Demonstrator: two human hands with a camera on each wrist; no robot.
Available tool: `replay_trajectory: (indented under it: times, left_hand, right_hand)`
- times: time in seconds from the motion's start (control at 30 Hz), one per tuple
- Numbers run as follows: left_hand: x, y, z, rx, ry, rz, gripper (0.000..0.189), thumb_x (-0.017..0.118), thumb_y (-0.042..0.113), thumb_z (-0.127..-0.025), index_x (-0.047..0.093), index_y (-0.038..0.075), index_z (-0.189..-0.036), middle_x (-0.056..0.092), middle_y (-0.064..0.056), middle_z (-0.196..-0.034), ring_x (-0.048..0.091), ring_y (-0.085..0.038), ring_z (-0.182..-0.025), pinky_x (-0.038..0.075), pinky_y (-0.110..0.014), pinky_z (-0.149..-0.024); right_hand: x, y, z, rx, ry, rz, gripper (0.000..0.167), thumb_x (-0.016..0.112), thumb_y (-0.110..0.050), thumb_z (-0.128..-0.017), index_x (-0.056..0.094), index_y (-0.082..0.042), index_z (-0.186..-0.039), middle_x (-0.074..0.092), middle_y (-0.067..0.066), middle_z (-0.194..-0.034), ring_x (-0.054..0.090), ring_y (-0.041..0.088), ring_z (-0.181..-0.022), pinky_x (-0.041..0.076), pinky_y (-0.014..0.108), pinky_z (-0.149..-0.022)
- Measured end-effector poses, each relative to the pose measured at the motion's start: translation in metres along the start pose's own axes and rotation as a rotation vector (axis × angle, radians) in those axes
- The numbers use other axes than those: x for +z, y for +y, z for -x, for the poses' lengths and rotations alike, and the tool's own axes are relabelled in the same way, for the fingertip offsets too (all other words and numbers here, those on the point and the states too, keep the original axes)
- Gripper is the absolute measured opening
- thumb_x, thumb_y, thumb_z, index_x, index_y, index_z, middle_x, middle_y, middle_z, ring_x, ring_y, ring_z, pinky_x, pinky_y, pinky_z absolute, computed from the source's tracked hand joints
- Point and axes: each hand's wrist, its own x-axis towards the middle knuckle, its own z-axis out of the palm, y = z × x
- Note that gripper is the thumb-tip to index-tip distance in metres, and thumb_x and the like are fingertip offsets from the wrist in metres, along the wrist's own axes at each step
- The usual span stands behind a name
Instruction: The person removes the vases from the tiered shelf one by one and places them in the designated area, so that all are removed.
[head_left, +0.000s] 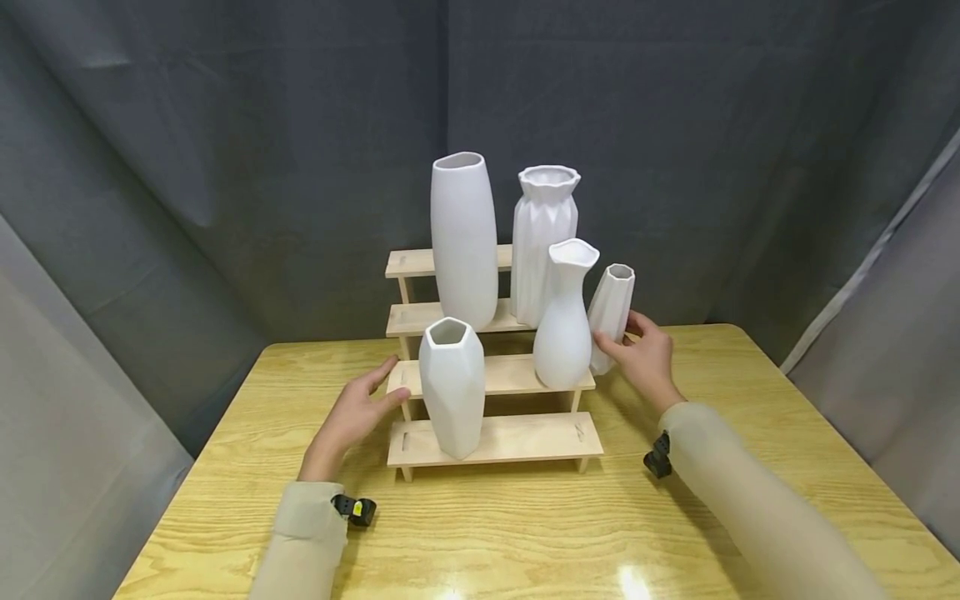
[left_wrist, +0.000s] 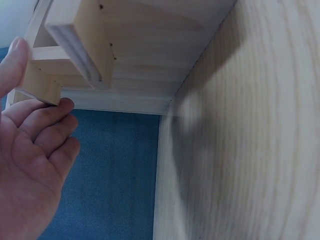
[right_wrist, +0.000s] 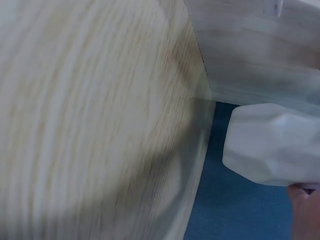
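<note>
My right hand (head_left: 643,358) grips a small faceted white vase (head_left: 611,312), which leans a little at the right side of a stepped wooden display stand (head_left: 525,437). In the right wrist view the vase's base (right_wrist: 265,145) is clear of the tabletop, and only part of the hand (right_wrist: 306,215) shows. My left hand (head_left: 358,412) holds the left end of the stand's second step from the front. The left wrist view has the thumb on one side of that board (left_wrist: 42,85) and the fingers on the other.
On the stand are an angular white vase (head_left: 452,392) low at left, a flared-neck vase (head_left: 564,342) at right, a tall smooth vase (head_left: 465,242) and a pleated vase (head_left: 536,250) higher up. A wooden table (head_left: 480,533) lies beneath; a dark curtain (head_left: 330,167) hangs behind.
</note>
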Motion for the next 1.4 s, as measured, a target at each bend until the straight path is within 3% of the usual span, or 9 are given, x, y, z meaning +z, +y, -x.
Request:
replay_trajectory:
  times: [0.2, 0.47, 0.77, 1.13, 1.4]
  left_hand:
    - [0.000, 0.000, 0.000, 0.000, 0.003, 0.008, 0.077, 0.064, 0.050, -0.094, 0.034, 0.014, -0.155, 0.031, -0.002, -0.158, 0.029, -0.034, -0.143, 0.027, -0.052, -0.114]
    - [0.000, 0.002, 0.001, -0.002, -0.004, 0.012, 0.077, 0.064, 0.049, -0.094, 0.033, 0.013, -0.155, 0.030, -0.003, -0.158, 0.028, -0.034, -0.144, 0.026, -0.053, -0.114]
    - [0.001, -0.001, 0.000, -0.006, 0.002, 0.019, 0.076, 0.064, 0.046, -0.095, 0.034, 0.012, -0.155, 0.030, -0.003, -0.158, 0.029, -0.034, -0.143, 0.027, -0.053, -0.114]
    - [0.003, -0.001, 0.000, -0.007, 0.002, 0.010, 0.078, 0.064, 0.050, -0.093, 0.034, 0.013, -0.155, 0.032, -0.002, -0.158, 0.030, -0.034, -0.143, 0.027, -0.052, -0.113]
    - [0.001, -0.001, 0.001, -0.008, -0.001, 0.019, 0.078, 0.064, 0.049, -0.094, 0.033, 0.013, -0.155, 0.030, -0.002, -0.158, 0.028, -0.033, -0.144, 0.025, -0.053, -0.114]
  right_hand:
    - [0.010, 0.005, -0.011, 0.006, -0.013, -0.027, 0.058, 0.084, -0.024, -0.080, 0.061, 0.004, -0.126, 0.063, 0.021, -0.118, 0.059, 0.033, -0.110, 0.052, 0.047, -0.092]
    - [0.018, 0.011, -0.023, -0.014, -0.011, 0.018, 0.052, 0.082, -0.019, -0.081, 0.063, 0.004, -0.123, 0.067, 0.021, -0.110, 0.063, 0.031, -0.101, 0.055, 0.045, -0.087]
    - [0.027, 0.018, -0.028, 0.021, -0.044, 0.013, 0.054, 0.082, -0.021, -0.082, 0.062, 0.003, -0.126, 0.065, 0.020, -0.112, 0.061, 0.030, -0.100, 0.052, 0.041, -0.084]
    - [0.032, 0.027, -0.034, 0.005, -0.065, 0.031, 0.050, 0.079, -0.011, -0.083, 0.060, 0.006, -0.127, 0.064, 0.023, -0.114, 0.061, 0.034, -0.101, 0.053, 0.048, -0.087]
    - [0.040, 0.036, -0.040, 0.015, -0.085, -0.028, 0.055, 0.079, -0.010, -0.084, 0.056, 0.006, -0.132, 0.062, 0.024, -0.119, 0.060, 0.035, -0.106, 0.051, 0.048, -0.091]
